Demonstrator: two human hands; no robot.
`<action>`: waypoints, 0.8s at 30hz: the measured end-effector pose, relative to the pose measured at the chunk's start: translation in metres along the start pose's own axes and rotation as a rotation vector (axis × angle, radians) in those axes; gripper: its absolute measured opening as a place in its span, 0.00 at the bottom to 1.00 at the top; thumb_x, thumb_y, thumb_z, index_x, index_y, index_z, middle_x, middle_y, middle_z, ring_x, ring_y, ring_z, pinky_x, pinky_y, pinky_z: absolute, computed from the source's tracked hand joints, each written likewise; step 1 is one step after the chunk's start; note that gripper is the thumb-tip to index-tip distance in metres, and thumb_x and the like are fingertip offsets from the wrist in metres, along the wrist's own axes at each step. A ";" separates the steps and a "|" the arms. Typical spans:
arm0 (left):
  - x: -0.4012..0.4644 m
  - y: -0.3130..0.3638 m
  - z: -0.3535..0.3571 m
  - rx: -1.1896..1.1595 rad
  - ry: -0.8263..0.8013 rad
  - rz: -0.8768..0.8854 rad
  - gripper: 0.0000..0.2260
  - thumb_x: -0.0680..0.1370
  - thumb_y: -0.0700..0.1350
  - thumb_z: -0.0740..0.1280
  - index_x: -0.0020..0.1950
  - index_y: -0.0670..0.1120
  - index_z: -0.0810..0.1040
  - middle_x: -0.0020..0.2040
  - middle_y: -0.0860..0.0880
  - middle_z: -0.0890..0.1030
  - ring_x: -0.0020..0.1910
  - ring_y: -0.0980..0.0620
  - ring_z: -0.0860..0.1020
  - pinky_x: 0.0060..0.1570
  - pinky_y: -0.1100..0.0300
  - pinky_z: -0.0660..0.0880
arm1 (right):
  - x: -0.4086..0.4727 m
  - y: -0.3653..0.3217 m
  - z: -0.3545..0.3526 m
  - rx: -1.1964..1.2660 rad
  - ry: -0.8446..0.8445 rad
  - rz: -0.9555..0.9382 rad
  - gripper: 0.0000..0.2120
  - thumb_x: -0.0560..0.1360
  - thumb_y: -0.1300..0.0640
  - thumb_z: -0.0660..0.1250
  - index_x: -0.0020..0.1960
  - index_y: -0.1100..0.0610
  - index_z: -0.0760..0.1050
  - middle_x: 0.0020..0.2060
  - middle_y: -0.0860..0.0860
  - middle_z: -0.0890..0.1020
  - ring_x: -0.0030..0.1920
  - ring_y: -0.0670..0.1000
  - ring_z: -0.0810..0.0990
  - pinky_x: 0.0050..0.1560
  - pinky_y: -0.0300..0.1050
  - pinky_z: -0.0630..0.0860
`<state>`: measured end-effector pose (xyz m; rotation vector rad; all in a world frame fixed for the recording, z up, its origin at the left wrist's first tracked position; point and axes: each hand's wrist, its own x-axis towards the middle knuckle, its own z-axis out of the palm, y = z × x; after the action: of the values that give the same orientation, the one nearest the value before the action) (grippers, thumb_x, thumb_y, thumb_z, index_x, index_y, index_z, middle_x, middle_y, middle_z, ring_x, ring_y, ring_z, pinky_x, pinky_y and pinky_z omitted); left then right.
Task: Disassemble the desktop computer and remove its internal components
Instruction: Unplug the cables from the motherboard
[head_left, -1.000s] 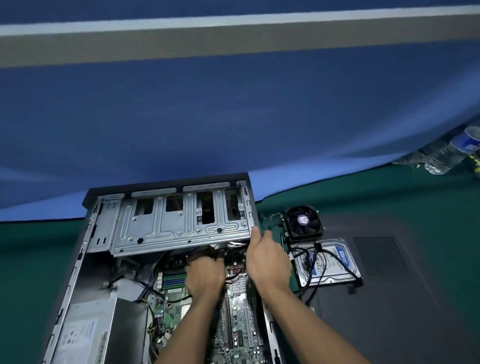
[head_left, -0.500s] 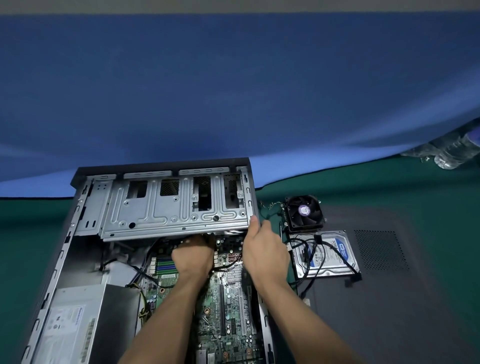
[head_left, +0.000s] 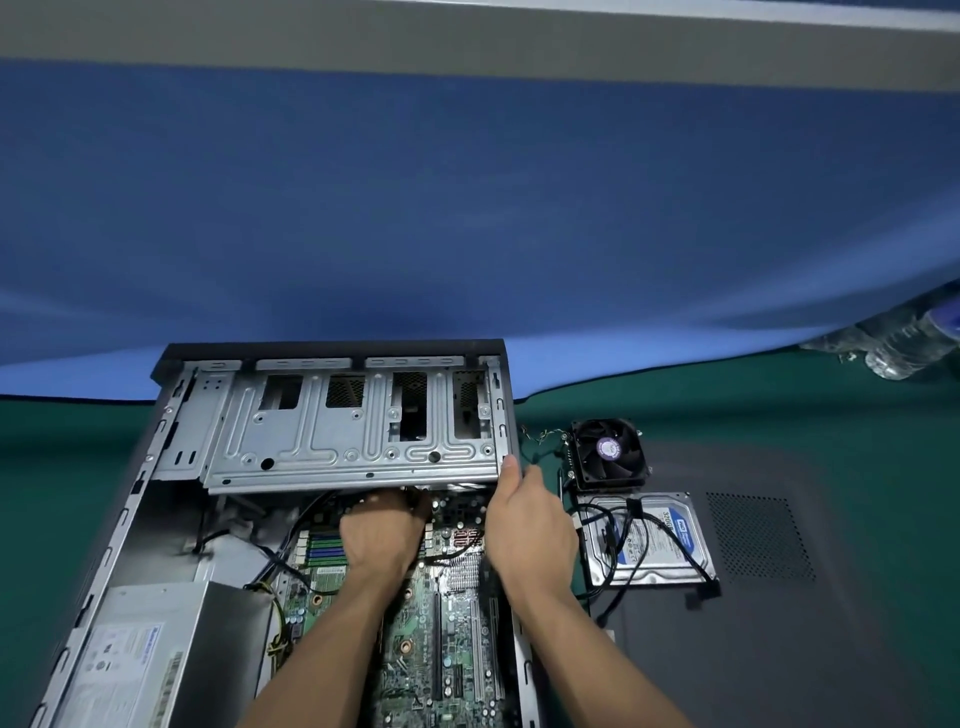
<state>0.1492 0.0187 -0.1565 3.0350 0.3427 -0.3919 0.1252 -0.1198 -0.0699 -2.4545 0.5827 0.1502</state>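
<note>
A green table (head_left: 779, 395) is seen below; behind it a blue cloth (head_left: 467, 208) is hung, creased at the right; above that a grey band (head_left: 467, 47) is crossed by a pale strip (head_left: 883, 13).

The left hand (head_left: 382, 540) has its fingertips tucked under the drive cage (head_left: 343, 431), so what they touch cannot be told. The right hand (head_left: 530, 525) covers the cage's corner and the case wall beneath it. Both forearms hide strips of the motherboard (head_left: 447, 623), which is cut off at the bottom edge. Left of the left hand, the power supply (head_left: 135, 654) is also cropped there, its label too small to read. Far right of the right hand, a plastic bottle (head_left: 904, 343) is blurred and clipped by the edge.
</note>
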 end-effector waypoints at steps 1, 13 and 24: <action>0.000 -0.001 -0.001 -0.008 -0.007 -0.002 0.26 0.77 0.66 0.53 0.28 0.48 0.65 0.24 0.54 0.64 0.20 0.57 0.62 0.22 0.65 0.57 | 0.000 0.000 0.000 -0.002 -0.001 0.001 0.25 0.81 0.43 0.40 0.56 0.56 0.71 0.42 0.52 0.81 0.38 0.51 0.74 0.39 0.44 0.67; -0.025 0.024 -0.018 -0.296 -0.136 -0.066 0.22 0.76 0.60 0.58 0.26 0.48 0.66 0.26 0.53 0.67 0.25 0.52 0.66 0.28 0.62 0.60 | -0.001 -0.001 -0.001 -0.014 0.006 0.008 0.25 0.81 0.43 0.41 0.57 0.57 0.71 0.46 0.55 0.82 0.46 0.56 0.79 0.41 0.45 0.67; -0.066 -0.032 -0.072 -0.326 -0.164 0.084 0.15 0.74 0.56 0.58 0.33 0.48 0.67 0.30 0.52 0.73 0.29 0.53 0.70 0.29 0.61 0.64 | -0.006 -0.002 -0.005 0.023 -0.029 0.016 0.28 0.82 0.43 0.41 0.63 0.61 0.68 0.49 0.58 0.82 0.49 0.58 0.80 0.47 0.48 0.74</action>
<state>0.0968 0.0422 -0.0708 2.6690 0.2402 -0.5183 0.1203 -0.1195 -0.0635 -2.4215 0.5882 0.1846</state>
